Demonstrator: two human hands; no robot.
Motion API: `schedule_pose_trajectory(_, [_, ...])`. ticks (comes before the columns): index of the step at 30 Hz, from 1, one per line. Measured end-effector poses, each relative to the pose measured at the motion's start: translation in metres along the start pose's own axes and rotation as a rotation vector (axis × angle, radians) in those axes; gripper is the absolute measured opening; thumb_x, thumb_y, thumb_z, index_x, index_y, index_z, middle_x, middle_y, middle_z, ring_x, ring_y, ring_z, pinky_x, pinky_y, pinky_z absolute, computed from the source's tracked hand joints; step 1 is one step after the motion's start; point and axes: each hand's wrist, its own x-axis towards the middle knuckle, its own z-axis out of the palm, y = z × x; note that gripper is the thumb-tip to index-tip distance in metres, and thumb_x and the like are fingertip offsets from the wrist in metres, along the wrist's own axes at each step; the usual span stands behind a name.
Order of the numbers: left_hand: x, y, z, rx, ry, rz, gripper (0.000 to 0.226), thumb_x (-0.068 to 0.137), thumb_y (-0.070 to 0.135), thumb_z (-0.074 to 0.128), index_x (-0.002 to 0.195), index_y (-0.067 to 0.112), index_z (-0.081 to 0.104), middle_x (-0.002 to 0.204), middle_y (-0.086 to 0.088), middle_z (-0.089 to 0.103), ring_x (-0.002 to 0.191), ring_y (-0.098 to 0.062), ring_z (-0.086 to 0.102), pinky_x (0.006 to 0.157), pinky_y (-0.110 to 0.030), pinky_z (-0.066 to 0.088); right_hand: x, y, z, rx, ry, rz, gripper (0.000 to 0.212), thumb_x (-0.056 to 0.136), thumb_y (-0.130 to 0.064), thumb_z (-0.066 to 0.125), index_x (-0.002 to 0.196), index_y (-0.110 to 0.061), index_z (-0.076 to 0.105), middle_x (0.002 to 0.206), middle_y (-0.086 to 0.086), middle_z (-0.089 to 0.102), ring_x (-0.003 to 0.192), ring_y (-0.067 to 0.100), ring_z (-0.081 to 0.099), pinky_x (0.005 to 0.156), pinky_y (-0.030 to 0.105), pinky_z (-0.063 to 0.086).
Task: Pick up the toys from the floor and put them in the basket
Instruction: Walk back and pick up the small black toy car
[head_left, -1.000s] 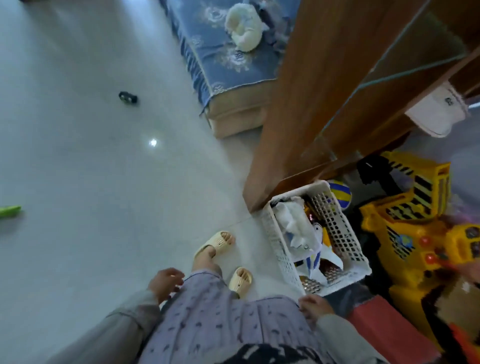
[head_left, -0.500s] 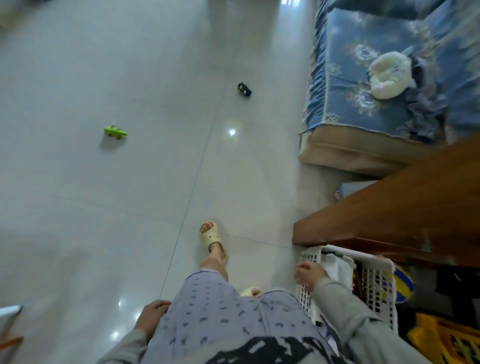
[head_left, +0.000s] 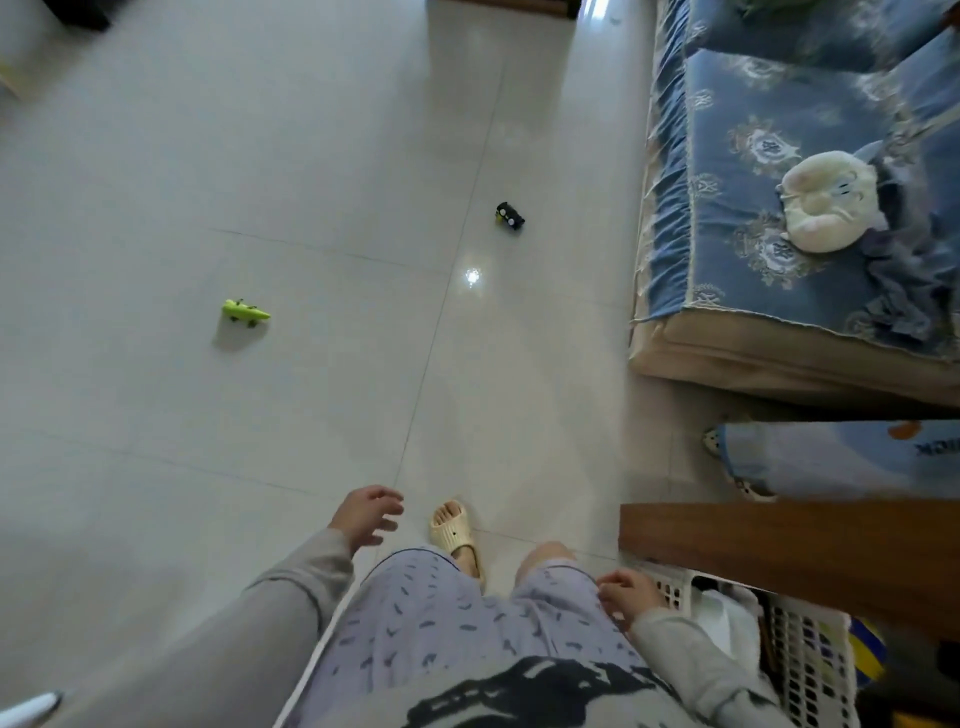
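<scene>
A small green crocodile toy (head_left: 245, 313) lies on the pale tiled floor to the left. Farther off, a small black toy car (head_left: 509, 216) sits near the floor's middle. The white plastic basket (head_left: 810, 670) stands at the lower right, partly under a wooden shelf, with white and coloured toys inside. My left hand (head_left: 367, 514) hangs in front of me with fingers apart and nothing in it. My right hand (head_left: 628, 594) is beside the basket's near rim, fingers loosely curled and empty. Both toys lie well beyond my hands.
A blue patterned sofa (head_left: 800, 197) with a white plush (head_left: 826, 200) fills the upper right. A brown wooden shelf (head_left: 789, 551) juts out over the basket. A blue printed bag (head_left: 831, 457) lies between sofa and shelf. My slippered foot (head_left: 453, 530) is ahead.
The view has swung left and away from the basket onto the open floor. The green toy and black car have come closer to centre. My left hand has risen forward and spread its fingers.
</scene>
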Motion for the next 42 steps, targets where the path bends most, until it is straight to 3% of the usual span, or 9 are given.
schedule_pose_trajectory(2, [0.011,0.037,-0.003,0.017,-0.016,0.039,0.016,0.092,0.007,0.043,0.098,0.011,0.058,0.088,-0.006,0.059,0.065,-0.015,0.053,0.059,-0.023,0.035,0.003,-0.015,-0.003,0.075,0.062,0.013,0.015,0.085,0.007,0.051,0.078,-0.002,0.061,0.074,0.012,0.06,0.072,0.027,0.055,0.073,0.039,0.05])
schedule_pose_trajectory(6, [0.031,0.084,-0.001,-0.031,-0.058,0.065,0.015,0.092,0.008,0.044,0.094,0.013,0.058,0.087,-0.004,0.06,0.065,-0.014,0.054,0.059,-0.023,0.036,0.014,-0.042,-0.02,0.136,0.065,0.056,0.022,0.088,0.007,0.046,0.072,-0.003,0.058,0.067,0.01,0.057,0.057,0.022,0.049,0.054,0.027,0.04])
schedule_pose_trajectory(14, [0.064,0.115,0.009,-0.082,-0.096,-0.101,0.015,0.091,0.006,0.044,0.093,0.01,0.058,0.081,-0.005,0.059,0.061,-0.017,0.052,0.049,-0.019,0.036,0.074,-0.122,-0.059,-0.063,-0.008,0.131,0.02,0.087,0.0,0.056,0.101,0.006,0.069,0.097,0.016,0.064,0.085,0.023,0.053,0.077,0.025,0.039])
schedule_pose_trajectory(19, [0.095,0.148,-0.002,0.014,0.004,-0.16,0.014,0.087,-0.003,0.047,0.087,0.005,0.059,0.081,-0.014,0.057,0.058,-0.019,0.048,0.038,-0.016,0.034,0.115,-0.223,-0.112,-0.17,0.04,0.093,0.014,0.087,-0.01,0.058,0.093,0.0,0.066,0.09,0.013,0.062,0.068,0.02,0.053,0.06,0.024,0.04])
schedule_pose_trajectory(25, [0.134,0.195,-0.006,0.034,0.109,-0.164,0.012,0.087,0.0,0.051,0.087,0.003,0.063,0.085,-0.014,0.058,0.065,-0.023,0.047,0.051,-0.022,0.032,0.15,-0.339,-0.16,-0.125,-0.011,-0.035,0.027,0.092,-0.003,0.047,0.068,-0.013,0.051,0.065,0.007,0.053,0.052,0.018,0.046,0.05,0.02,0.03])
schedule_pose_trajectory(29, [0.147,0.228,-0.002,0.064,0.108,-0.179,0.015,0.087,0.003,0.053,0.081,0.004,0.066,0.1,-0.018,0.069,0.087,-0.024,0.056,0.078,-0.03,0.042,0.162,-0.398,-0.17,-0.174,-0.065,-0.079,0.023,0.093,-0.004,0.046,0.073,-0.016,0.052,0.067,0.003,0.054,0.054,0.015,0.048,0.05,0.021,0.032])
schedule_pose_trajectory(35, [0.192,0.294,-0.017,0.121,0.064,-0.226,0.017,0.087,0.007,0.051,0.078,0.009,0.065,0.104,-0.017,0.069,0.095,-0.028,0.059,0.09,-0.034,0.046,0.186,-0.463,-0.181,-0.146,-0.096,-0.078,0.019,0.093,-0.003,0.044,0.081,-0.014,0.053,0.069,0.002,0.055,0.056,0.014,0.05,0.05,0.021,0.034])
schedule_pose_trajectory(39, [0.238,0.359,-0.037,0.103,0.04,-0.215,0.017,0.086,0.004,0.048,0.079,0.01,0.062,0.089,-0.014,0.062,0.062,-0.022,0.049,0.056,-0.024,0.037,0.205,-0.491,-0.188,-0.087,-0.049,-0.023,0.01,0.092,-0.001,0.046,0.091,-0.006,0.055,0.07,0.007,0.056,0.058,0.017,0.051,0.052,0.024,0.038])
schedule_pose_trajectory(42, [0.275,0.426,-0.061,0.096,0.037,-0.173,0.017,0.086,0.003,0.046,0.079,0.01,0.06,0.086,-0.014,0.059,0.06,-0.022,0.047,0.051,-0.022,0.029,0.221,-0.513,-0.196,-0.09,-0.008,0.029,0.013,0.09,0.004,0.047,0.094,0.0,0.059,0.067,0.008,0.054,0.054,0.019,0.048,0.05,0.025,0.039])
